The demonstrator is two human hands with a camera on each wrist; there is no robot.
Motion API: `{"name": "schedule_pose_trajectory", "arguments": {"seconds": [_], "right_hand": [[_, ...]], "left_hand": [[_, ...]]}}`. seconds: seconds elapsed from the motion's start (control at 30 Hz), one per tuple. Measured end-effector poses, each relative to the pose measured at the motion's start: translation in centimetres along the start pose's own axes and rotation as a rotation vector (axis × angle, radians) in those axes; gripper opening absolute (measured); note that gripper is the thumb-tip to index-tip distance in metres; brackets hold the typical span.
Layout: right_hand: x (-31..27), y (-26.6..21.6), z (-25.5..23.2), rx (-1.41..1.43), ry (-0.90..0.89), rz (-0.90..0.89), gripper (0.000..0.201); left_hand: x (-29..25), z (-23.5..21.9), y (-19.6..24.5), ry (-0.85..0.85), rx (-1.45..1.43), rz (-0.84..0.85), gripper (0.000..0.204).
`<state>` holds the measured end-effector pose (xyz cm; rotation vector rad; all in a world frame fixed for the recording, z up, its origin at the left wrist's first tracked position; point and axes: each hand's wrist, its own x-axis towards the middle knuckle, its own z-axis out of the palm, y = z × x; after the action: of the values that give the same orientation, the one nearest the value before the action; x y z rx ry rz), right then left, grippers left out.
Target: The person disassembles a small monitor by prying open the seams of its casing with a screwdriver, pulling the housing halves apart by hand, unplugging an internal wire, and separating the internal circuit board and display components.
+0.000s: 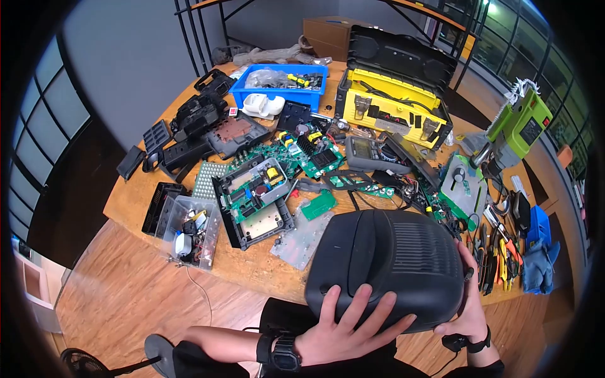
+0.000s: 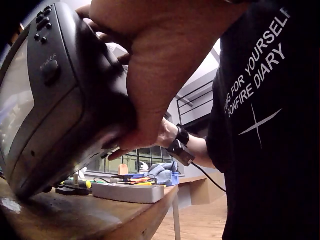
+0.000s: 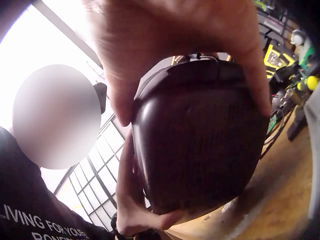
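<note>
A small black television set (image 1: pixel 413 252) tilts at the table's near edge, its vented back facing up in the head view. Its light screen (image 2: pixel 17 100) and a POWER button (image 2: pixel 51 71) show in the left wrist view, where its lower corner comes down at the tabletop. My left hand (image 1: pixel 353 331) grips the near side, four fingers spread over the casing, the thumb hidden from the head view. Around the right end, my right hand (image 1: pixel 471 302) holds the set between thumb and fingers; in the right wrist view these fingers (image 3: pixel 256 85) lie against the dark casing (image 3: pixel 200 145).
Circuit boards (image 1: pixel 318 160) and an opened grey housing (image 1: pixel 287 220) crowd the table (image 1: pixel 242 268). Left stands a clear bin (image 1: pixel 211 233) of parts; behind are a blue bin (image 1: pixel 277 97) and a yellow toolbox (image 1: pixel 394 126). Hand tools (image 1: pixel 504 252) lie at the right.
</note>
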<state>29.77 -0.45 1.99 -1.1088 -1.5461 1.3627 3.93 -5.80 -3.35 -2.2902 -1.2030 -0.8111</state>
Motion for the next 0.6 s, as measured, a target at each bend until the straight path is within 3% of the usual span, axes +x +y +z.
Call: {"name": "schedule_pose_trajectory", "arguments": {"seconds": [0.17, 0.23, 0.4, 0.47, 0.5, 0.57, 0.6], "right_hand": [[-0.5, -0.4, 1.6, 0.111, 0.167, -0.024, 0.140], [-0.4, -0.8, 2.1, 0.123, 0.183, 0.009, 0.138], [0.0, -0.8, 1.9, 0.060, 0.240, 0.003, 0.131], [0.4, -1.2, 2.2, 0.045, 0.271, 0.008, 0.128], [0.5, -1.2, 2.1, 0.046, 0.271, 0.011, 0.128], [0.7, -0.9, 1.9, -0.004, 0.307, -0.009, 0.126], [0.8, -0.8, 1.8, -0.001, 0.311, -0.001, 0.126]], "left_hand": [[0.4, 0.3, 0.9, 0.066, -0.018, -0.067, 0.052], [0.6, 0.1, 1.2, -0.023, 0.046, 0.006, 0.050], [1.2, -0.2, 1.1, -0.041, 0.055, -0.014, 0.048], [1.3, -1.3, 0.3, -0.133, 0.006, 0.019, 0.045], [1.0, -1.9, -0.5, -0.127, -0.024, 0.042, 0.053], [0.2, -1.1, -2.0, 0.131, -0.241, -0.197, 0.070], [-0.2, -1.9, -3.5, 0.014, -0.395, -0.304, 0.094]]}}
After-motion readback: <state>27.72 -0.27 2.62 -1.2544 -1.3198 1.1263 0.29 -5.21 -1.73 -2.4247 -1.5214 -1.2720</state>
